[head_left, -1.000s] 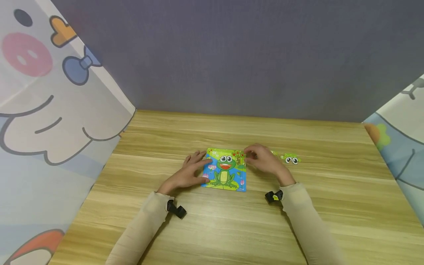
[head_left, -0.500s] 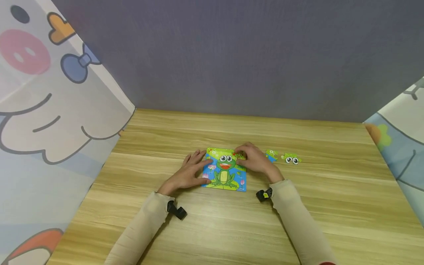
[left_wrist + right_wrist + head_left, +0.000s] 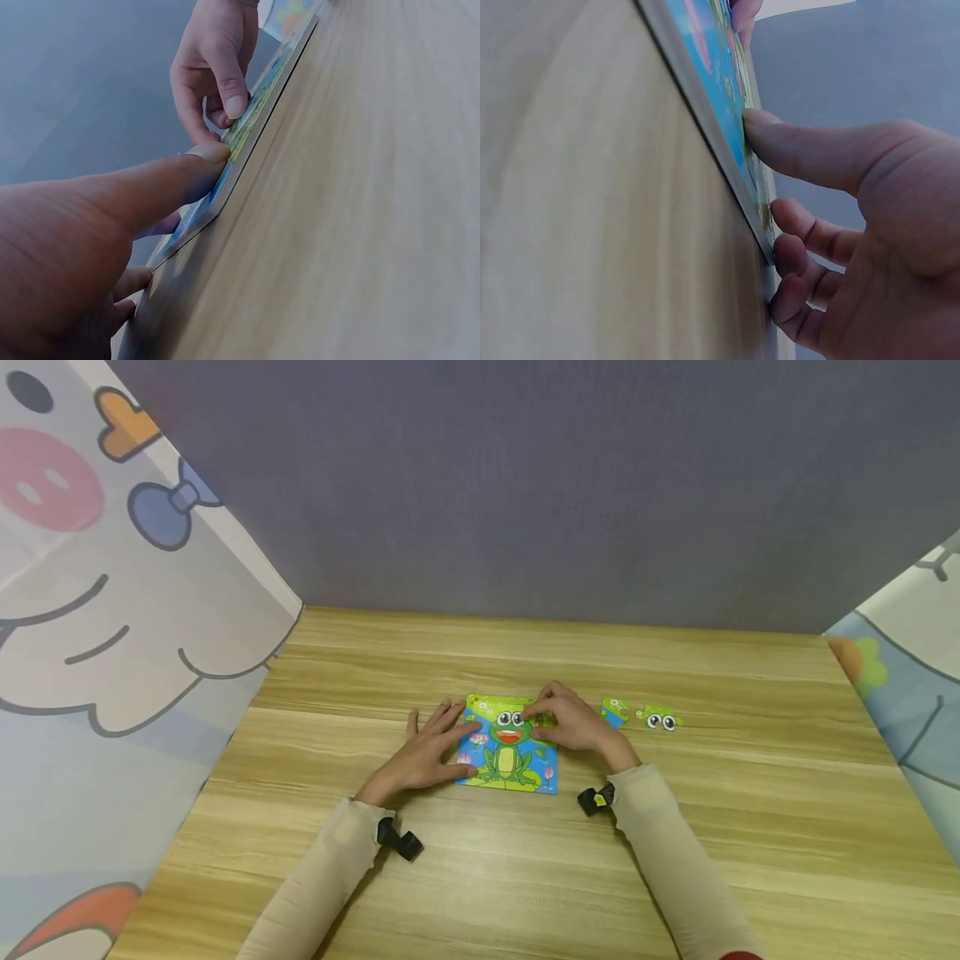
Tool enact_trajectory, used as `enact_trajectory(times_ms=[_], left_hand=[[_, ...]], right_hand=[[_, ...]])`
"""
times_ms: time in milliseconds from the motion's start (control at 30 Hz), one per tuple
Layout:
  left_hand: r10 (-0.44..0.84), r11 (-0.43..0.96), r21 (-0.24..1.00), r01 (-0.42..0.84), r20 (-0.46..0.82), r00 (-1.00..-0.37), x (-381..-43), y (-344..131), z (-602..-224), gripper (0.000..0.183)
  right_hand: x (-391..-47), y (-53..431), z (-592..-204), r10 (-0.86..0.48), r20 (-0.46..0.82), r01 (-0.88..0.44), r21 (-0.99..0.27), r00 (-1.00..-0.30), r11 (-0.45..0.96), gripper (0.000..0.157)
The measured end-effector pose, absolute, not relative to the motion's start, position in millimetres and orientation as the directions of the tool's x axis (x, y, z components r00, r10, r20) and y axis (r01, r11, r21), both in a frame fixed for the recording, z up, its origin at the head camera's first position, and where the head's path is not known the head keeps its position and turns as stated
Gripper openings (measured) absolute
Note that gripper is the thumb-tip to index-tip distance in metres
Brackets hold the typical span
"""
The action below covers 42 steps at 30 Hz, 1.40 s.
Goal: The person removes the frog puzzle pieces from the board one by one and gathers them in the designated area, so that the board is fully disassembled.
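Note:
A square frog puzzle [image 3: 507, 763] lies on the wooden table, showing a green frog on blue with a flowery green top. My left hand [image 3: 426, 757] rests along its left side, fingers spread and thumb on the lower left. My right hand [image 3: 573, 720] is over the upper right corner, hiding that part. In the right wrist view, the right thumb [image 3: 769, 135] touches the printed surface while the other fingers bend at the edge. Whether they pinch a piece I cannot tell. Right of that hand lie a flower-and-blue puzzle piece [image 3: 614, 711] and a frog-eyes puzzle piece [image 3: 660, 719].
The wooden table [image 3: 480, 877] runs back to a grey panel [image 3: 555, 502]. Cartoon-printed panels [image 3: 135, 735] stand at the left and right sides. Each wrist wears a black camera strap [image 3: 397, 839].
My right hand has moved left from the puzzle's right edge onto its upper right corner, uncovering the flower-and-blue piece. My left hand stays almost where it was.

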<state>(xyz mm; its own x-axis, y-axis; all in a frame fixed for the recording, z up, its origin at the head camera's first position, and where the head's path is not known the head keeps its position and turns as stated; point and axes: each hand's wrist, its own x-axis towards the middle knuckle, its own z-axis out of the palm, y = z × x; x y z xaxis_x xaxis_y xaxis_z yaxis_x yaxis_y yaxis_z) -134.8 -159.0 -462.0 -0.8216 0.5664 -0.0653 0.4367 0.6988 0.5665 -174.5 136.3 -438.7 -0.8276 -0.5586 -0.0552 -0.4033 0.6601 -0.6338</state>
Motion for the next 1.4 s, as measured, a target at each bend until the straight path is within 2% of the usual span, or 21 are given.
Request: enact_trajectory(times_ms=[667,967,1067,1300,1400], left_hand=[[0.568,0.703,0.557,0.443,-0.065,-0.82,-134.3,-159.5,-461.8,0.072],[0.573,0.714,0.53,0.457,-0.067,-0.817,-135.4,-158.7,-463.9,0.072],[0.572,0.717,0.526,0.458,-0.067,-0.818,-135.5,-158.9,-464.3,0.072],[0.572,0.718,0.524,0.459,-0.067,-0.818,-135.5,-159.3,-464.6,0.072],[0.574,0.716,0.524,0.461,-0.067,-0.816,-135.2,-159.2,-464.0,0.072]], right_hand=[[-176.6,134.5,-438.7,-0.582,-0.089,-0.375,-0.684,-0.808,0.626,0.016],[-174.4,133.5,-436.0,-0.572,-0.119,-0.352,-0.683,-0.811,0.641,0.018],[-172.6,133.2,-435.4,-0.561,-0.104,-0.357,-0.674,-0.821,0.647,0.023],[-170.2,134.3,-436.2,-0.532,-0.062,-0.345,-0.698,-0.844,0.627,0.059],[-170.2,137.1,-435.9,-0.541,-0.016,-0.368,-0.716,-0.841,0.593,0.054]])
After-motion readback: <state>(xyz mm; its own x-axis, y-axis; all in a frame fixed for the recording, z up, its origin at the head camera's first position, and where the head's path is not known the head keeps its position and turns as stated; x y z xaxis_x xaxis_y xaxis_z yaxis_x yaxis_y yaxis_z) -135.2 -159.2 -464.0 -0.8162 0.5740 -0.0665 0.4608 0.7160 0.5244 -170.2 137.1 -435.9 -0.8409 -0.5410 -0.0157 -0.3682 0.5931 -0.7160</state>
